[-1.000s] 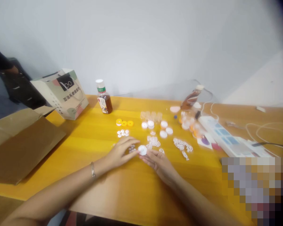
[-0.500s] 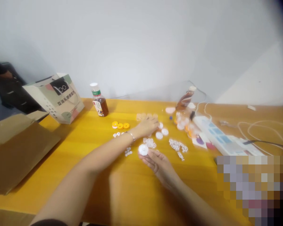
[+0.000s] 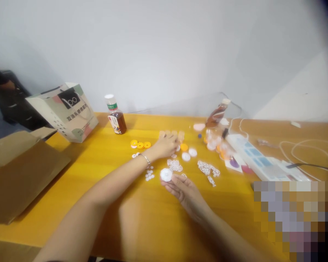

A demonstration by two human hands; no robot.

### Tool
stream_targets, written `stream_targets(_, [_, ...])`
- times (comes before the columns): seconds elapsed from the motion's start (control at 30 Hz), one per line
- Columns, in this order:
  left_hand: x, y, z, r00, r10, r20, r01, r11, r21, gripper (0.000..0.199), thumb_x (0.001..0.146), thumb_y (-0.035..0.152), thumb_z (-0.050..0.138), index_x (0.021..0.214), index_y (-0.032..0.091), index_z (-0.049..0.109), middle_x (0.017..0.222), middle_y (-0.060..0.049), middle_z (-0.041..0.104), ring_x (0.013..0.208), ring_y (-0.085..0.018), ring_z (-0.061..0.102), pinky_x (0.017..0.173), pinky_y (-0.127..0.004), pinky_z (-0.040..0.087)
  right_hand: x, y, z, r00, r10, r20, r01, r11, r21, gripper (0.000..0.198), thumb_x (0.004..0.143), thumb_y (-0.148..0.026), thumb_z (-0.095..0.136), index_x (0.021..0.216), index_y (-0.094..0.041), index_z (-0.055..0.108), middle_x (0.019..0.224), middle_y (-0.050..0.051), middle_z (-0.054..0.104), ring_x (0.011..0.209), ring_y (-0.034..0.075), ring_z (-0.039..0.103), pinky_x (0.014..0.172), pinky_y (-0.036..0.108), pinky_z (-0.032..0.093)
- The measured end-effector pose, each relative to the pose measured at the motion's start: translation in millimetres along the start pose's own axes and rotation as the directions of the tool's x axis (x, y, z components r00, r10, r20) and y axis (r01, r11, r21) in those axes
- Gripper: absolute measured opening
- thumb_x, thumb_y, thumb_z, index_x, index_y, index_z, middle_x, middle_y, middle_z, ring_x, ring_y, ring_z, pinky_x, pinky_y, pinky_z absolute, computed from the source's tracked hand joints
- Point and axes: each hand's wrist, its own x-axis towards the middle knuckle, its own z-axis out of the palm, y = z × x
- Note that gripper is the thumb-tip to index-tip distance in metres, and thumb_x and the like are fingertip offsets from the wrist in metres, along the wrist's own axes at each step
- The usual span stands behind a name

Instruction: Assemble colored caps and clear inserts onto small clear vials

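My right hand (image 3: 184, 189) pinches a round white plastic disc (image 3: 166, 175) between thumb and fingers, its face turned toward me. My left hand (image 3: 166, 145) reaches across the table with curled fingers. A white disc (image 3: 178, 148) shows at its fingertips, partly hidden, and appears to be gripped. Just right of that hand lies an orange disc (image 3: 184, 147), with two white discs (image 3: 189, 154) beyond it. Nearer to me are white lattice-like pieces (image 3: 175, 165). Small white dots (image 3: 149, 175) lie beside my left wrist.
Orange rings (image 3: 140, 145) lie to the left, below a drink bottle (image 3: 117, 122). Pale square pieces (image 3: 181, 136) sit behind my left hand. More lattice pieces (image 3: 207, 168), a tilted bottle (image 3: 217, 114) and a white-and-blue box (image 3: 251, 153) are rightward. A paper bag (image 3: 76, 120) and cardboard box (image 3: 24, 171) stand left.
My left hand has drawn back a little leftward with a white disc at its fingertips, and an orange disc now shows where that white disc was. My right hand stays nearly still.
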Motion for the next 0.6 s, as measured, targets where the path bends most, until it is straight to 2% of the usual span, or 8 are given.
stream_targets(0.23, [11.7,9.2,10.4,1.0,0.029,-0.011,-0.03,0.999,-0.037,0.022,0.084,0.025,0.042,0.096,0.017,0.058,0.109,-0.01,0.047,0.099,-0.025,0.041,0.082,-0.04,0.026,-1.6,-0.8,1.6,1.0,-0.026,-0.012,0.026,1.0,0.0,0.023,0.069,-0.035,0.067,0.085,-0.019,0.067,0.096,0.005,0.069,0.091,0.019,0.063,0.089,0.032,0.045])
stream_targets(0.53, [22.8,15.2,15.2,0.998,0.059,0.039,-0.057,0.997,-0.052,0.02,0.084,0.017,0.041,0.088,0.014,0.06,0.101,-0.011,0.05,0.097,-0.024,0.043,0.078,-0.037,0.029,-2.8,-1.2,3.1,1.0,0.003,0.0,-0.003,1.0,-0.009,0.027,0.067,-0.037,0.068,0.086,-0.018,0.068,0.097,0.007,0.069,0.093,0.019,0.063,0.09,0.031,0.045])
stream_targets(0.6, [20.4,15.0,13.7,0.999,0.041,0.031,-0.037,0.993,-0.109,0.019,0.084,0.016,0.04,0.087,0.014,0.059,0.101,-0.01,0.05,0.098,-0.023,0.044,0.08,-0.037,0.029,-1.9,-0.2,2.6,1.0,0.005,0.003,-0.005,1.0,-0.005,0.025,0.068,-0.036,0.068,0.086,-0.018,0.067,0.097,0.006,0.069,0.092,0.019,0.063,0.09,0.03,0.045])
